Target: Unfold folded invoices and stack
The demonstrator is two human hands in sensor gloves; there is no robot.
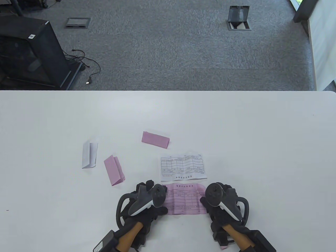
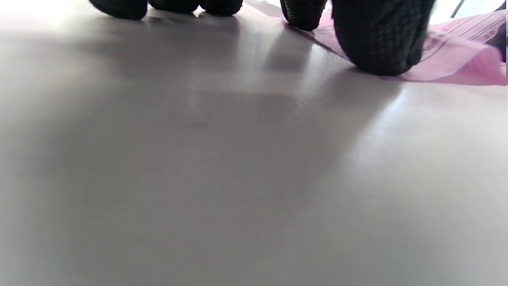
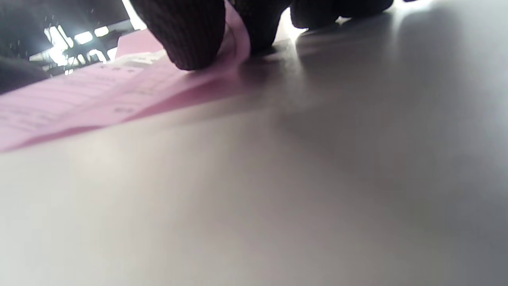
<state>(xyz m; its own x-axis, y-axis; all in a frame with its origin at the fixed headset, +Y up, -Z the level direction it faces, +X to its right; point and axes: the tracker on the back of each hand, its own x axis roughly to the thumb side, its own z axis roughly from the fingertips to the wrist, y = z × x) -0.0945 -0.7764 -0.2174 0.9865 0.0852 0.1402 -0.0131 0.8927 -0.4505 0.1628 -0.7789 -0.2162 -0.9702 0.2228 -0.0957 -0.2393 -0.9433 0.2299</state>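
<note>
The left hand (image 1: 147, 202) and the right hand (image 1: 220, 199) each press on an end of the opened pink invoice (image 1: 186, 199), which lies printed side up at the near middle of the desk (image 1: 262, 131); in the wrist views a gloved thumb sits on top of each end of the sheet, and the right end curls up between thumb and fingers — a pinch there seems likely, though I cannot tell for sure. The paper looks thin, light and limp, with creases that keep it from lying flat, so it will probably slide easily on the smooth top and tear if tugged; the short ends are the sensible places to hold it. Just beyond it lies the unfolded white invoice (image 1: 183, 168), close but apart — the likely base for the stack. Further left wait a folded pink invoice (image 1: 114, 170), a folded white invoice (image 1: 89, 155) and, behind, another folded pink invoice (image 1: 155, 139). The desk's far edge and right edge are well away, with open surface all round.
</note>
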